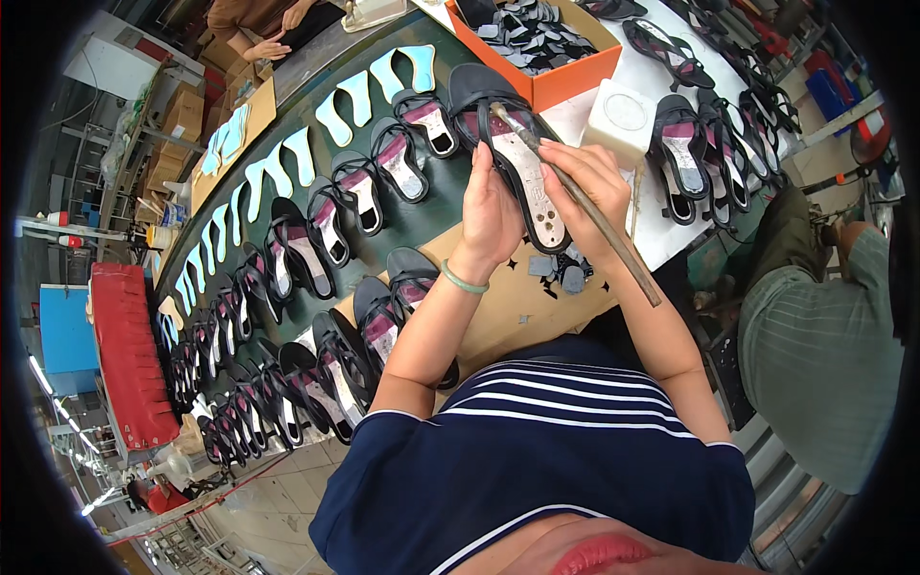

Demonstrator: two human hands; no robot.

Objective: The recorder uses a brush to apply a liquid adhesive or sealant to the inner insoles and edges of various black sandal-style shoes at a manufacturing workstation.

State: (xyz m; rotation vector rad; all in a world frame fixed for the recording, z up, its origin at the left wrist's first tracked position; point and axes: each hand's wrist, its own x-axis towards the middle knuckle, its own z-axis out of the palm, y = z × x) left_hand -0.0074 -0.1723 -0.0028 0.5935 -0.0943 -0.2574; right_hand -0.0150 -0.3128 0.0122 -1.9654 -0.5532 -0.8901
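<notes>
My left hand [489,216] is closed on the side of a black sandal [527,177], which it holds up with its toe pointing away from me. The sandal's pale inner sole faces up, with purple lining under the black straps. In my right hand [592,187] is a brush [613,240] with a long wooden handle. Its tip reaches into the sandal near the straps; whether it touches the sole I cannot tell. Just right of the sandal stands a white, square-sided container [618,123]. Small dark pieces [572,273] lie on brown cardboard [489,316] below my hands.
Rows of black sandals [398,158] and pale blue-white insoles [333,120] cover the green table on the left. An orange box [575,81] holds many dark pieces. More sandals [680,144] stand at right. One person sits across the table; another [815,335] is close on my right.
</notes>
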